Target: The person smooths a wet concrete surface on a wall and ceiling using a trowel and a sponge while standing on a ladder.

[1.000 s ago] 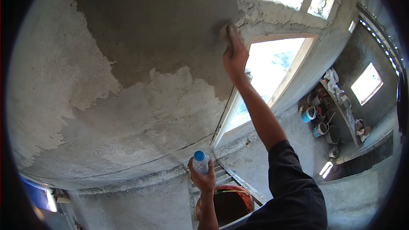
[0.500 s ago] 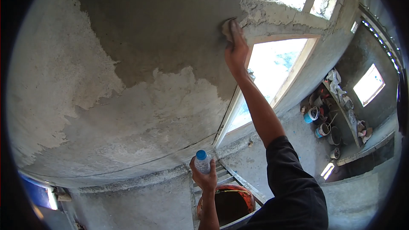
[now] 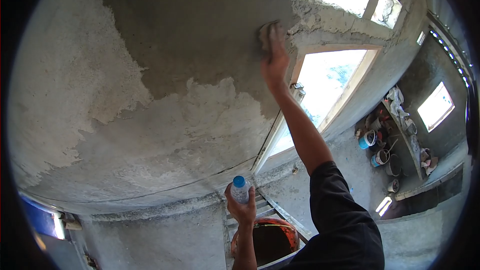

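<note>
My right hand is raised to the wall, its fingers closed over a tan sponge pressed flat on the dark, damp plaster. Motion smears the fingers a little, and they cover part of the sponge. Lower down, my left hand is wrapped around a clear plastic bottle with a blue cap, held upright. Just below that hand is an orange bucket with dark grey material inside. Paler, patchy plaster covers the wall beneath the damp area.
A framed window opening is right beside my right forearm, with rough broken plaster above it. A ladder-like slatted frame stands by the bucket. Several pails, including a blue and white one, stand near a shelf on the far right.
My right hand and the sponge have slid left across the damp plaster, away from the window frame. The view has shifted slightly. My left hand still holds the bottle.
</note>
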The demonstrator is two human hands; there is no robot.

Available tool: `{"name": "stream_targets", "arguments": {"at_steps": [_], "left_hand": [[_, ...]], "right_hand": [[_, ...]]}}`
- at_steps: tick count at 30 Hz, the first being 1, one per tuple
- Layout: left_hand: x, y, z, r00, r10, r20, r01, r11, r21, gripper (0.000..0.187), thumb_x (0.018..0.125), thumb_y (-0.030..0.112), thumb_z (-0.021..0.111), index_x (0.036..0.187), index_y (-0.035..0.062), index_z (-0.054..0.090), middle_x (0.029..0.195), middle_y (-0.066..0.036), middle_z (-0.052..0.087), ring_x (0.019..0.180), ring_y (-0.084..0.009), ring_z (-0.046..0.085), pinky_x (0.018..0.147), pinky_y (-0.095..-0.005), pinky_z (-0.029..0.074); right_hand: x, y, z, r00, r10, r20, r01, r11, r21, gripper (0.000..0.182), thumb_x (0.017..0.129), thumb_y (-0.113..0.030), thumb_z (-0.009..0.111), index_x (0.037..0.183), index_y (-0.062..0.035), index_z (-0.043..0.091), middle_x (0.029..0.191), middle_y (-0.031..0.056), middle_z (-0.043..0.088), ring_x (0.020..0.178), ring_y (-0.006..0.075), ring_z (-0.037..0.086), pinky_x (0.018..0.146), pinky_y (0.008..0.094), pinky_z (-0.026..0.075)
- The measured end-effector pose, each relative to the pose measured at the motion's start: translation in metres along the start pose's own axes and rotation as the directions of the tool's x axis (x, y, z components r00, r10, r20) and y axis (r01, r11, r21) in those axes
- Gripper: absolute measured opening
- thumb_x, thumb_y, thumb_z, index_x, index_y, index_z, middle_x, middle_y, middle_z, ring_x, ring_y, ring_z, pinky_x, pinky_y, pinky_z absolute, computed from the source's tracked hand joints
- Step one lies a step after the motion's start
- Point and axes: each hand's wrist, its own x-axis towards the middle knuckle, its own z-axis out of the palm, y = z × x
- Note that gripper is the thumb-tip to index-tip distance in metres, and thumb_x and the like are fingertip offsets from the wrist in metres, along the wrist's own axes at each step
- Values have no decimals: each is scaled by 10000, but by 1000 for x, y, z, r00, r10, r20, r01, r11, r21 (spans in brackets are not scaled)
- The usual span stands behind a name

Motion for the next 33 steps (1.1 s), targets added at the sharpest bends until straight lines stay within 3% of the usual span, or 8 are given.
{"name": "stream_targets", "arguments": {"at_steps": [2, 5, 10, 12, 15, 17, 24, 33], "left_hand": [[0, 1, 1, 1000, -1, -1, 1, 1000, -4, 597, 737, 224, 824, 1202, 51, 493, 1058, -173, 620, 925, -359, 641, 810, -435, 507], [0, 1, 1, 1000, 14, -17, -13, 1000, 10, 599, 734, 223, 826, 1202, 51, 493, 1056, -173, 622, 921, -360, 642, 806, -431, 509], [-1, 2, -1, 1000, -5, -1, 5, 1000, 13, 599, 732, 221, 827, 1198, 49, 491, 1058, -174, 624, 927, -360, 644, 818, -433, 508], [0, 3, 1, 1000, 9, -5, -9, 1000, 10, 596, 734, 219, 825, 1197, 49, 490, 1055, -176, 625, 923, -362, 645, 817, -435, 509], [1, 5, 1, 1000, 14, 0, -14, 1000, 1, 590, 738, 213, 821, 1197, 49, 488, 1053, -180, 625, 920, -366, 645, 816, -437, 509], [1, 4, 0, 1000, 2, 7, -2, 1000, -4, 587, 740, 209, 819, 1197, 50, 488, 1053, -181, 624, 921, -368, 644, 816, -438, 508], [2, 1, -2, 999, 25, -23, -25, 1000, -1, 586, 738, 213, 818, 1195, 56, 485, 1051, -181, 624, 919, -368, 647, 809, -444, 511], [1, 4, -1, 1000, 13, -5, -13, 1000, 12, 584, 734, 205, 822, 1191, 55, 489, 1043, -177, 631, 906, -359, 652, 797, -432, 516]], "right_hand": [[-40, 13, 9, 973, -103, 208, 106, 994, -4, 670, 680, 131, 514, 1323, -56, 535, 1392, 171, 492, 1299, 335, 463, 1068, 410, 417], [-87, -11, -12, 742, -249, 622, 219, 967, 126, 705, 674, 109, 568, 1346, -99, 525, 1397, 149, 492, 1288, 320, 478, 1060, 385, 435], [-40, -6, -23, 981, -48, 187, 47, 999, 9, 639, 682, 151, 445, 1287, -16, 561, 1338, 188, 543, 1259, 332, 510, 1058, 413, 421], [21, -11, -24, 989, -148, 27, 147, 989, 34, 621, 703, 150, 412, 1289, -1, 555, 1333, 188, 548, 1261, 334, 508, 1065, 419, 406], [81, -11, -22, 974, -226, 31, 226, 974, 1, 631, 695, 149, 416, 1290, -7, 554, 1338, 176, 548, 1279, 330, 492, 1079, 423, 393], [98, -2, -21, 876, -424, 230, 442, 896, -33, 655, 678, 159, 475, 1302, -25, 547, 1387, 155, 507, 1312, 331, 453, 1090, 433, 390], [-25, 36, -49, 742, -197, 641, 331, 939, -94, 727, 671, 129, 547, 1355, -116, 506, 1462, 90, 425, 1310, 383, 430, 1055, 451, 440], [59, 20, -51, 945, -210, 251, 239, 966, -94, 709, 662, 184, 487, 1330, -51, 519, 1414, 158, 468, 1319, 335, 428, 1055, 404, 435]]}}
